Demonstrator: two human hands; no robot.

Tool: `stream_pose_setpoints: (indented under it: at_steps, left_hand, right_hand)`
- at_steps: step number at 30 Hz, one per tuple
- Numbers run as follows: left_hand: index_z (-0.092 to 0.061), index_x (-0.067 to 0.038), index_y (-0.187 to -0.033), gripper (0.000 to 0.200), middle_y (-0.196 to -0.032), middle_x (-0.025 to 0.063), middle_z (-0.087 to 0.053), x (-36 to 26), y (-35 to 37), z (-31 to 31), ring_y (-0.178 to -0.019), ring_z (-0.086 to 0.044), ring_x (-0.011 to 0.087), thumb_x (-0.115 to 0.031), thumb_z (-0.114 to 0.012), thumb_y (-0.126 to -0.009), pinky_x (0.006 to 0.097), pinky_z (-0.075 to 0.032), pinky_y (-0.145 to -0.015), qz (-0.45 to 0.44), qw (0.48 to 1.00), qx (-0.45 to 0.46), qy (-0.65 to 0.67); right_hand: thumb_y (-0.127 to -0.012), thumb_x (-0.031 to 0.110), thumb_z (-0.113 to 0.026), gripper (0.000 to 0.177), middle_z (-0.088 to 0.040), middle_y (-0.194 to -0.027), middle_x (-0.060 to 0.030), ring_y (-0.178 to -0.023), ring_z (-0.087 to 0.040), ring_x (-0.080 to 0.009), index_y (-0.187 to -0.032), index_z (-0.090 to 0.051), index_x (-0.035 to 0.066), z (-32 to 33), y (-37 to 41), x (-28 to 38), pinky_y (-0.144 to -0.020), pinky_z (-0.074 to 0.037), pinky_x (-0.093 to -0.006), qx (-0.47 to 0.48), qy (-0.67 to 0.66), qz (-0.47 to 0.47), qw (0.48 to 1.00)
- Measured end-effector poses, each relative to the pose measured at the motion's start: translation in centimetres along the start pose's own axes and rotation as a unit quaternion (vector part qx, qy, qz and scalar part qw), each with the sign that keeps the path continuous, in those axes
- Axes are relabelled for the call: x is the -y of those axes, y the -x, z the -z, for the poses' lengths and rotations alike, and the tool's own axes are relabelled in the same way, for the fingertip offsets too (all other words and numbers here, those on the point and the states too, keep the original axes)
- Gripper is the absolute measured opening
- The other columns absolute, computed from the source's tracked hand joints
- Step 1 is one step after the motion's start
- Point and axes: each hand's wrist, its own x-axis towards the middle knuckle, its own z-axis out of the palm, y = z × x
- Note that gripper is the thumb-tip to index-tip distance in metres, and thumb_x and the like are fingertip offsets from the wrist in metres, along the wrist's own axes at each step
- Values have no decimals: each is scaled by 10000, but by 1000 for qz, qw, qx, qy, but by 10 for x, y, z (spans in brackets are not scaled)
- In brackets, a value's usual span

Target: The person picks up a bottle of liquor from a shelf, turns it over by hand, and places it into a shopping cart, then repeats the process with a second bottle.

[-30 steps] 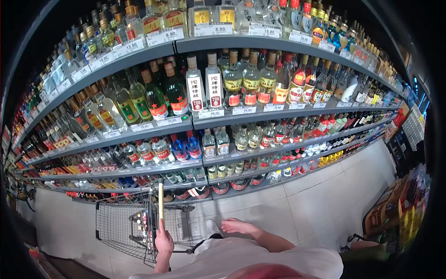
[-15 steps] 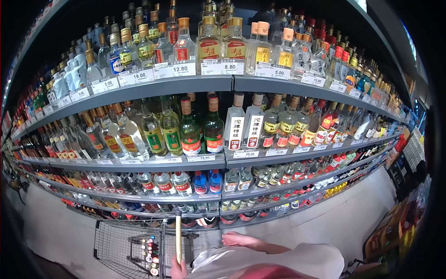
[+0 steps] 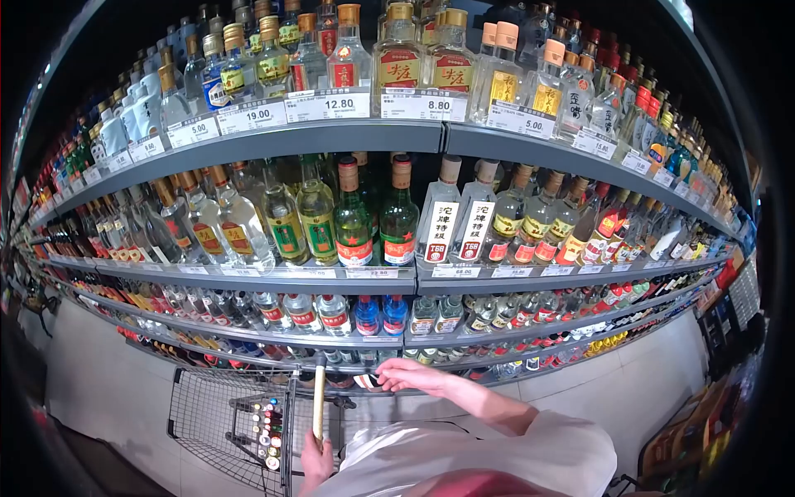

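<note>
My left hand [image 3: 315,458] is wrapped round the near end of the pale yellow handle [image 3: 319,398] of a wire shopping cart [image 3: 199,414]. Several capped bottles [image 3: 267,432] stand together in the cart, seen from above. My right hand [image 3: 407,375] is stretched forward with its fingers extended and nothing in it. In this view it overlaps the lowest part of the shelving, just right of the cart handle. Above it on the lower shelf are small bottles with blue caps [image 3: 367,315] and clear ones with red labels [image 3: 333,315].
A long liquor shelf [image 3: 348,282] curves across the view with several tiers. Green bottles with red stars [image 3: 355,224] and white-labelled square bottles [image 3: 440,219] fill the middle tier. Price tags [image 3: 331,105] line the edges. Grey floor tiles [image 3: 571,389] run along its base; cartons [image 3: 687,422] stand at right.
My right hand has lifted and reached forward from near my body toward the shelf. The upper shelves appear slightly larger and shifted right. My left hand stays on the cart handle.
</note>
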Motion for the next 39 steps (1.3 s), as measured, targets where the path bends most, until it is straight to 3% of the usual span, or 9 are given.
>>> stream_pose_setpoints:
  at_steps: [9,11,14,17,22,23,26,34,39]
  left_hand:
    - [-450,-56,-1229,409,-905,284,-669,-26,-41,7,-859,-647,491,-285,-608,-929,572,-486,-762,12,997,16,-68]
    - [-447,-61,-1205,382,-855,280,-666,-29,-41,9,-826,-646,496,-285,-598,-934,579,-485,-743,7,998,18,-67]
    - [-440,-68,-1182,355,-806,277,-663,-25,-40,8,-788,-644,501,-283,-585,-940,587,-485,-724,-3,997,19,-71]
    - [-443,-66,-1161,331,-812,281,-662,-23,-40,6,-782,-643,506,-272,-583,-942,597,-483,-724,-14,997,0,-73]
    - [-462,-61,-1142,297,-820,279,-661,-21,-41,5,-778,-642,507,-237,-589,-938,592,-480,-711,-36,998,-2,-43]
    - [-460,-60,-1145,300,-819,279,-660,-23,-41,6,-775,-642,506,-234,-590,-938,589,-480,-706,-31,999,2,-42]
    - [-460,-55,-1150,310,-795,274,-658,-12,-45,3,-761,-644,502,-227,-601,-934,582,-482,-696,-48,999,6,-21]
    - [-452,-50,-1146,331,-777,264,-658,-1,-50,-3,-742,-644,497,-225,-613,-914,581,-484,-678,-61,998,-3,-20]
    - [-453,-48,-1155,338,-757,254,-650,6,-53,-7,-740,-642,495,-215,-610,-908,580,-482,-686,-59,998,-3,-5]
  right_hand:
    - [-1031,131,-561,261,-658,-1121,-76,-1042,-646,-147,-1269,-572,22,-14,130,256,-922,-520,-321,-31,258,365,894]
    - [-959,108,-649,236,-683,-1047,-84,-975,-674,-187,-1174,-623,15,-30,143,306,-866,-533,-338,-159,463,487,723]
    - [-887,159,-705,246,-675,-983,-150,-889,-650,-327,-1082,-646,20,-31,134,371,-785,-521,-420,-325,655,607,310]
    - [-874,156,-730,193,-689,-913,-109,-854,-650,-253,-1006,-684,23,-21,119,435,-760,-518,-371,-372,649,650,135]
    - [-948,135,-622,216,-678,-1007,-137,-923,-638,-268,-1123,-654,14,-53,124,478,-870,-494,-393,-406,708,578,-26]
    - [-905,141,-640,250,-672,-986,-181,-970,-605,-365,-1116,-660,9,-46,116,485,-927,-458,-464,-401,678,609,90]
    - [-934,203,-615,234,-690,-943,-175,-949,-628,-350,-1074,-675,25,-39,108,496,-921,-464,-452,-415,683,594,95]
    - [-939,329,-594,316,-723,-898,-207,-877,-694,-391,-1001,-687,33,-51,109,507,-835,-532,-463,-464,685,451,334]
    - [-938,357,-592,358,-724,-935,-223,-901,-703,-387,-1034,-689,26,-65,117,504,-817,-548,-447,-453,665,440,399]
